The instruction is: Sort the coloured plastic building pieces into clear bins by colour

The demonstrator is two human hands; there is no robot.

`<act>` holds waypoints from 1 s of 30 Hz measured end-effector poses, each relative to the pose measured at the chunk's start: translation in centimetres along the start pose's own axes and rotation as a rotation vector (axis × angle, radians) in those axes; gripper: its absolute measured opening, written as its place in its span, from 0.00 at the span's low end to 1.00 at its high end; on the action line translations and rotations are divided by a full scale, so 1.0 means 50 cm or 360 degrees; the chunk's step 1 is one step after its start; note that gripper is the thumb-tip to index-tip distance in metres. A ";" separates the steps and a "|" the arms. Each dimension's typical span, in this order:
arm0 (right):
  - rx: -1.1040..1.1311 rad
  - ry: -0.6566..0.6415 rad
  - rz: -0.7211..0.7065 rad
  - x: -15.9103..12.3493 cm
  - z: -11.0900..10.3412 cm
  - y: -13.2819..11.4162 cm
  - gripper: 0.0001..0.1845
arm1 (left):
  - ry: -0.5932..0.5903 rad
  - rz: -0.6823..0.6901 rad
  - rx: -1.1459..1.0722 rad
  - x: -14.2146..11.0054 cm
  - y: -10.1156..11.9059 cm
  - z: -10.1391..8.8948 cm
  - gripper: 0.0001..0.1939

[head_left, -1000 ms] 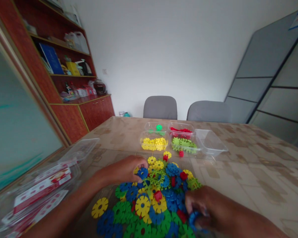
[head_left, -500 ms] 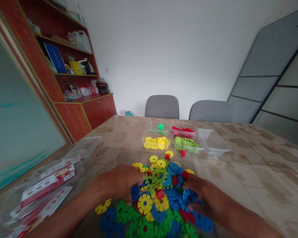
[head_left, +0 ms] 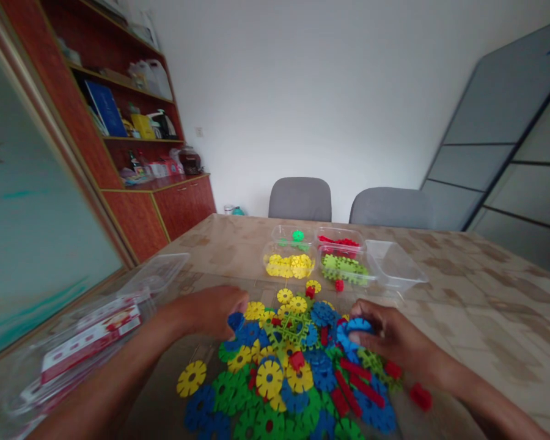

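Note:
A heap of toothed plastic discs lies on the table before me, with yellow discs (head_left: pixel 269 379), green discs (head_left: pixel 229 391) and blue discs (head_left: pixel 323 313) mixed together. At its left edge my left hand (head_left: pixel 213 310) is closed on a blue disc (head_left: pixel 235 321), largely covered by the fingers. On the other side my right hand (head_left: pixel 387 333) pinches blue discs (head_left: pixel 354 330) between thumb and fingers, above the heap. Red sticks (head_left: pixel 355 370) and lime-green square pieces (head_left: pixel 293 327) lie among the discs. A red piece (head_left: pixel 420 397) rests apart at the right.
Beyond the heap stand clear tubs: one with yellow discs (head_left: pixel 289 266), one with lime-green pieces (head_left: pixel 346 269), one with red pieces (head_left: pixel 338 241), one with green pieces (head_left: pixel 297 235). A tub without pieces (head_left: pixel 396 264) stands right. Clear lids (head_left: pixel 91 336) are stacked left.
My left hand has drawn back left and up from the heap with a blue disc. My right hand has lifted blue discs, and red sticks and lime-green pieces beneath it now show.

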State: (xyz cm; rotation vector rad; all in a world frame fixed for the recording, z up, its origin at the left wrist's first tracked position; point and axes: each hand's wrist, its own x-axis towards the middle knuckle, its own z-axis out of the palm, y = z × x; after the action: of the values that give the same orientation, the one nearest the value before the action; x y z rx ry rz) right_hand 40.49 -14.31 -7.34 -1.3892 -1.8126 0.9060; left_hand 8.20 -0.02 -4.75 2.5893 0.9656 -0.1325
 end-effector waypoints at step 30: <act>-0.0309 0.0248 -0.0102 0.102 0.043 0.073 0.08 | 0.0128 0.0306 -0.0167 0.020 0.071 0.013 0.15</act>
State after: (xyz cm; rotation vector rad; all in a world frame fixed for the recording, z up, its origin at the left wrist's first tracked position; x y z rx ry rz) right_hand 39.50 -8.94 -11.05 -1.4672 -1.8523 0.5836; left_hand 11.30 -2.14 -4.46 2.5893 0.7242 0.0719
